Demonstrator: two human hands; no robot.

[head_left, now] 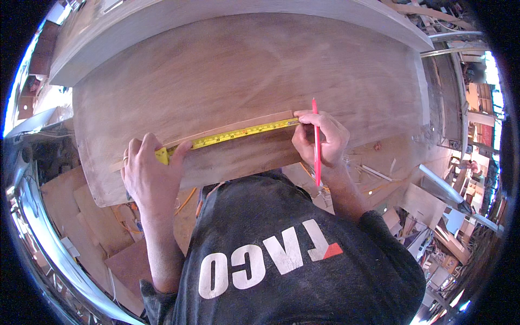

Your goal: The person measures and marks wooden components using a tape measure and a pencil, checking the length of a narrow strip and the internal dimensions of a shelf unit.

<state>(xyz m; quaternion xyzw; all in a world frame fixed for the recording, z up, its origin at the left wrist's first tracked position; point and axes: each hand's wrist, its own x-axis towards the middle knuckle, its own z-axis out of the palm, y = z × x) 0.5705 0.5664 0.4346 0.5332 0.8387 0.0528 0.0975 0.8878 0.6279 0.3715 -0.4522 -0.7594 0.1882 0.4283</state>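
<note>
A yellow tape measure (244, 131) is pulled out along a thin wooden strip (233, 120) lying on a dusty brown panel (249, 65). My left hand (149, 170) is closed on the tape's yellow case at the strip's left part, fingers curled over it, thumb beside the blade. My right hand (324, 140) holds the blade's hooked end at the strip's right end, with a red pencil (317, 165) also held upright across its fingers, tip pointing away from me.
A pale raised board (244, 8) runs along the panel's far edge. Below the panel are plywood offcuts (70, 200), orange hose (184, 201) and scraps on the floor. At the right stand a metal tube (444, 187) and cluttered wooden pieces (449, 244).
</note>
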